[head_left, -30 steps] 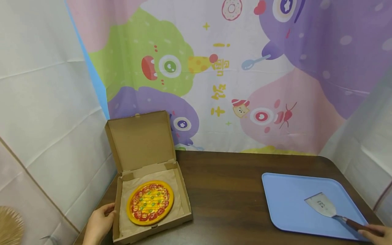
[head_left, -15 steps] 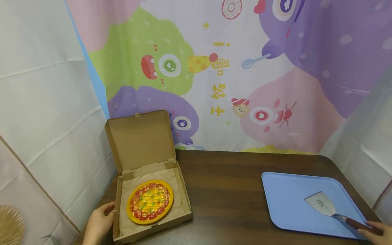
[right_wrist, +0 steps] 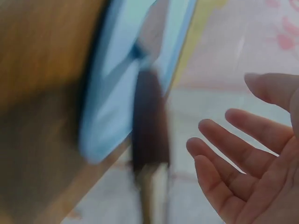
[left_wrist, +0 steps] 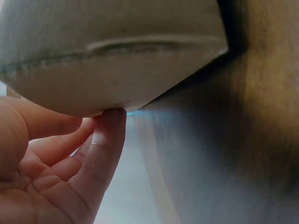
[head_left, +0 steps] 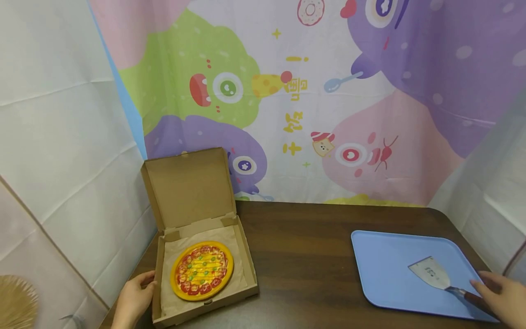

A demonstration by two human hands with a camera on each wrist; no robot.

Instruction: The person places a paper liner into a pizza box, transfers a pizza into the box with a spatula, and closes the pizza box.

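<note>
My left hand (head_left: 135, 297) touches the left side of an open cardboard pizza box (head_left: 189, 189) at the table's left. Close up in the left wrist view, fingertips rest against the box's wall (left_wrist: 117, 79); the fingers are fairly straight. A round toy-like pizza (head_left: 201, 270) with a yellow crust lies on brown paper inside. At the right, a metal spatula (head_left: 430, 273) lies on a blue tray (head_left: 390, 260), its wooden handle over the near right corner. Beside that handle is my right hand (head_left: 505, 294). The right wrist view shows its fingers spread, apart from the handle (right_wrist: 149, 121).
Dark wooden table (head_left: 296, 265) surface stretches between box and tray. A cartoon-printed curtain (head_left: 287, 114) hangs behind, with white cloth walls (head_left: 70, 137) on either side. Something straw-coloured (head_left: 16, 301) sits at the lower left edge.
My right hand has let go of the spatula's handle, and its fingers have opened. The spatula stays on the tray. My left hand, the box and the pizza look unmoved.
</note>
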